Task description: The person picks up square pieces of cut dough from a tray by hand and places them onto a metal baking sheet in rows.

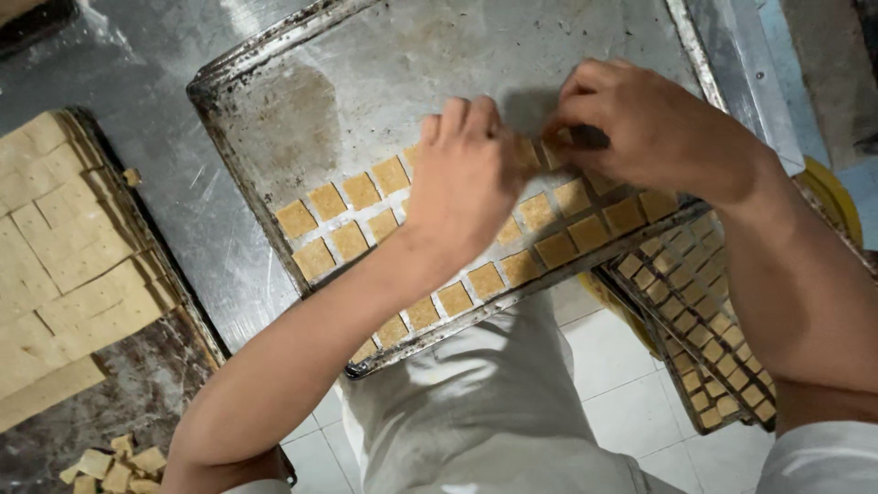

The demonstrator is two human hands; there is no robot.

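We see both hands meet at the far end of the dough-square rows (549, 249) on the baking tray (302, 101), left hand (464, 178) and right hand (640, 128) each pinching squares, rows running diagonally toward the right hand.

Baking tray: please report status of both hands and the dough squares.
Left hand and right hand both on dough squares over the baking tray. Squares in rows at near edge. Nothing in the way.
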